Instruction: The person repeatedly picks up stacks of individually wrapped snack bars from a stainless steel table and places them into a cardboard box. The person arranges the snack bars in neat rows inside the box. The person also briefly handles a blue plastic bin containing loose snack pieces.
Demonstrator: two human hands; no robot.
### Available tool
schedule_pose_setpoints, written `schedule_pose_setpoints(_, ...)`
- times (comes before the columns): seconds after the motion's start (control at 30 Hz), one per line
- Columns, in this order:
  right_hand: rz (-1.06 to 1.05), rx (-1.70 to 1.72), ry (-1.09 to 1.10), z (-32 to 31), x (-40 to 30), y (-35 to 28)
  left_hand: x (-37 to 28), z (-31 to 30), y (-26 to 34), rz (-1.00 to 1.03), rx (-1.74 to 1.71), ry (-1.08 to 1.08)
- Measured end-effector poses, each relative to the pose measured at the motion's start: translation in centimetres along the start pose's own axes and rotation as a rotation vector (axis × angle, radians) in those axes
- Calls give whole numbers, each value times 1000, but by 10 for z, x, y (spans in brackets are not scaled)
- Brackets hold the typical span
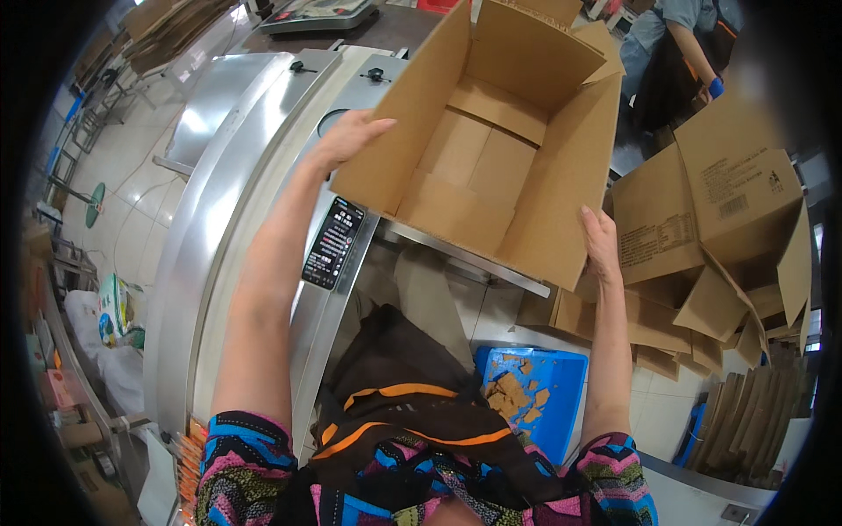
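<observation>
A large corrugated cardboard box (470,164) is tilted in front of me, its open top facing up toward the camera. Inside, its bottom flaps lie folded across, and nothing else shows in it. My left hand (352,137) grips the left wall, with the thumb over the edge and some fingers hidden behind the board. On the right wall, my right hand (598,243) holds on with the thumb at the rim; its other fingers are largely hidden outside. A smartphone (333,243) with a lit screen lies on the metal edge, just below my left hand.
A steel-sided conveyor (256,171) runs along my left. Opened cartons (730,197) are piled at the right, above flattened cardboard (743,421). A blue bin (552,421) with broken brown pieces stands low beside me. Another person (684,46) works at the upper right. A scale (319,16) sits at the back.
</observation>
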State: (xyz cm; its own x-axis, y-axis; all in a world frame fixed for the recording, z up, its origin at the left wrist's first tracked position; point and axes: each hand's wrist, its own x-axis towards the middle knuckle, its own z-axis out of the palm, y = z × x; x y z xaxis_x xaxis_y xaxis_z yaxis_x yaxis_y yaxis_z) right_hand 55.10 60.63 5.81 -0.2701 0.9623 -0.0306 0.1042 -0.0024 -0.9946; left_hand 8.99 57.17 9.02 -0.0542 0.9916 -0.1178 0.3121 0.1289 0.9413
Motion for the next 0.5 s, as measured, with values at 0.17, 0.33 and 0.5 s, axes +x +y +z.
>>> schedule_pose_setpoints(0.17,117,84,350,-36,15,132,16,-24,-65,-98,-120,184)
schedule_pose_setpoints(0.33,234,264,429,11,54,234,25,-18,-72,-135,-55,233)
schedule_pose_setpoints(0.5,340,405,396,20,31,165,-1,-26,-63,-130,38,302)
